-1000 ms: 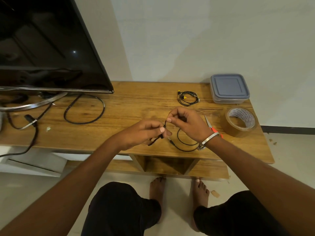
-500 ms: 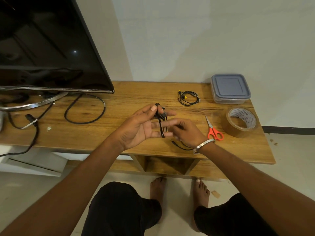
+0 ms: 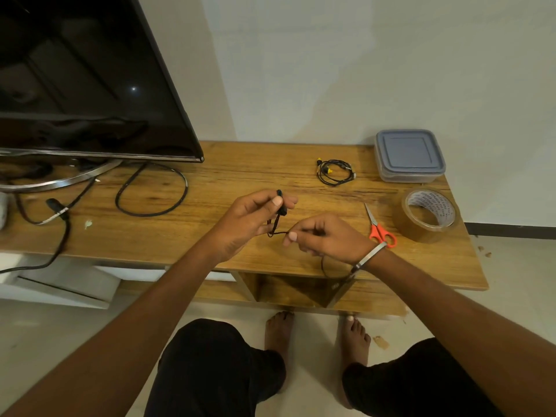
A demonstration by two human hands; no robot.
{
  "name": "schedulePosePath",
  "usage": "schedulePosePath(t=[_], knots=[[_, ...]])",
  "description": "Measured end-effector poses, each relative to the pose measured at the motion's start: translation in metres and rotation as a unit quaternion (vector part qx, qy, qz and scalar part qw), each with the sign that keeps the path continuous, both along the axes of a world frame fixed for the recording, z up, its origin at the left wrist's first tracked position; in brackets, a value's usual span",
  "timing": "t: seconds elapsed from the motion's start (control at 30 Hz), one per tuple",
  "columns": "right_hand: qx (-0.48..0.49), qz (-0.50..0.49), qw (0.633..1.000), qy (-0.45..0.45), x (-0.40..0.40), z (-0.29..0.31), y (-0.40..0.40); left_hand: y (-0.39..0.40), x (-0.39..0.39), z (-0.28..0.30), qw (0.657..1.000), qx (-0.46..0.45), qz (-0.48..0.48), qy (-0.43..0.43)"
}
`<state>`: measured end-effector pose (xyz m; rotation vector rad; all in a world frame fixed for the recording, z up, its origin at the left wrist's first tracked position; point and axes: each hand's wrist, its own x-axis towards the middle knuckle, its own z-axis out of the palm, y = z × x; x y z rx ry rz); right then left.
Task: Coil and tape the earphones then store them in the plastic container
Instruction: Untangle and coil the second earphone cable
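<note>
A person's left hand (image 3: 251, 218) pinches a small upright coil of black earphones (image 3: 278, 215) above the bench (image 3: 210, 188). The cord runs sideways from this grip to the right hand (image 3: 326, 237), which pinches it just beside; loose cord hangs below. The lidded plastic container (image 3: 409, 156) sits beyond the right hand, well apart.
</note>
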<state>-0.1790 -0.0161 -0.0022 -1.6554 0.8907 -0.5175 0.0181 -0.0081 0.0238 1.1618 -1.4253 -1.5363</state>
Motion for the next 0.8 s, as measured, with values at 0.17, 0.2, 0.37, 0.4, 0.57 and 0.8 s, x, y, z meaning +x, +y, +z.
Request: schedulePosePath(t=[0.17,0.2,0.37,0.4,0.57,0.8], knots=[[0.031,-0.024,0.997,-0.061,-0.008,0.022,-0.007,0.001,-0.001,-0.004,0.999,0.006,-0.010,-0.034],[0.024,-0.027,0.998,-0.059,-0.009,0.027,-0.010,0.001,-0.002,-0.004,0.999,0.014,-0.017,-0.039],[-0.020,-0.038,0.999,-0.029,-0.013,0.040,-0.018,0.002,-0.005,-0.003,0.996,0.048,-0.049,-0.050],[-0.033,-0.046,0.998,-0.025,-0.013,0.041,-0.020,0.002,-0.006,-0.003,0.996,0.052,-0.056,-0.042],[-0.083,-0.090,0.992,-0.009,-0.011,0.044,-0.029,0.003,-0.007,-0.001,0.993,0.070,-0.098,0.000],[-0.035,-0.135,0.987,-0.080,-0.007,0.030,-0.036,0.005,-0.012,0.004,0.979,0.110,-0.109,0.133]])
